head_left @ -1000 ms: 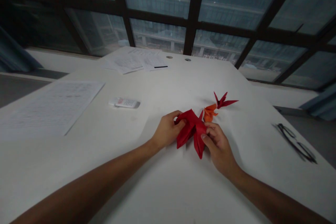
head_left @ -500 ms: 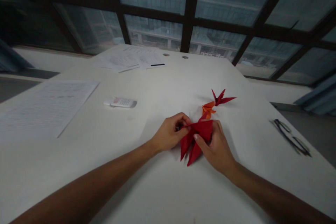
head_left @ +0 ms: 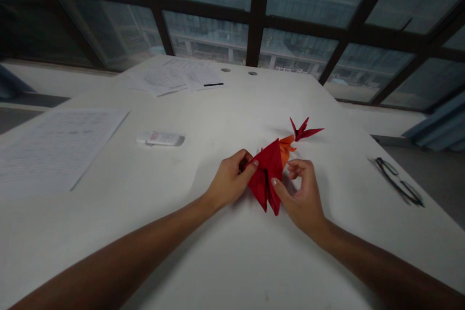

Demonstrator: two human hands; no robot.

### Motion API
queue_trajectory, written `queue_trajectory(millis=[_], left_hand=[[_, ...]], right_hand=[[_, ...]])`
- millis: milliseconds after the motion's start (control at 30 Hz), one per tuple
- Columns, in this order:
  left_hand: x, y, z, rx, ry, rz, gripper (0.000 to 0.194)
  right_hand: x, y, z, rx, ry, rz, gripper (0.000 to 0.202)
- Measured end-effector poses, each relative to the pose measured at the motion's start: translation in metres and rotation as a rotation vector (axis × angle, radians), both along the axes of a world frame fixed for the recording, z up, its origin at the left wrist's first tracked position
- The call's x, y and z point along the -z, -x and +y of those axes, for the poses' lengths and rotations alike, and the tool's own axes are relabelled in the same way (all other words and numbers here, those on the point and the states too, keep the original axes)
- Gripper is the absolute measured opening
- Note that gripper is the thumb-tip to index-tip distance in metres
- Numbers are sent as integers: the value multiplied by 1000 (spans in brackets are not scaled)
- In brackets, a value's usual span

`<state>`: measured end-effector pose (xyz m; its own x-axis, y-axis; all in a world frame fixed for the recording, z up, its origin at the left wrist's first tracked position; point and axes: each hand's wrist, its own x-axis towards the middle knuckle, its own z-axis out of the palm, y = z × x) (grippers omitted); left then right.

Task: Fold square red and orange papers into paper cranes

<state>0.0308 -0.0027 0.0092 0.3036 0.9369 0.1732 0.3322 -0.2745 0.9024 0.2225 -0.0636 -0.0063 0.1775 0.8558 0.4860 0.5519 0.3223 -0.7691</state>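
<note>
My left hand (head_left: 230, 177) pinches the left side of a red folded paper piece (head_left: 267, 169), thumb on the front face and fingers curled behind it. Two pointed flaps hang from its lower end. My right hand (head_left: 303, 196) is at its right side; the thumb tip touches the red paper, while the bent fingers stand apart from it. Just behind, an orange folded paper figure (head_left: 286, 145) is partly covered by the red piece. Beyond that lies a smaller dark red origami figure (head_left: 305, 131) with pointed tips.
A white glue-like tube (head_left: 162, 138) lies on the white table (head_left: 203, 261) to the left. Printed sheets (head_left: 61, 145) cover the left side, with more papers (head_left: 170, 77) at the back. Eyeglasses (head_left: 399, 181) rest near the right edge. Framed windows (head_left: 214, 34) rise behind.
The red paper has turned, its top now tilting up to the right. My right hand's fingers have come off its side. The camera view has shifted slightly.
</note>
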Motion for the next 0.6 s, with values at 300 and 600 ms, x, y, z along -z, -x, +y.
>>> queue_trajectory(millis=[300,600], left_hand=[[-3,2,-2,135,6,-19,23],[-4,5,-7,212,-90,143,25]], right_hand=[[3,1,4,17,133,-246,36],[-2,0,9,-94,278,-78,19]])
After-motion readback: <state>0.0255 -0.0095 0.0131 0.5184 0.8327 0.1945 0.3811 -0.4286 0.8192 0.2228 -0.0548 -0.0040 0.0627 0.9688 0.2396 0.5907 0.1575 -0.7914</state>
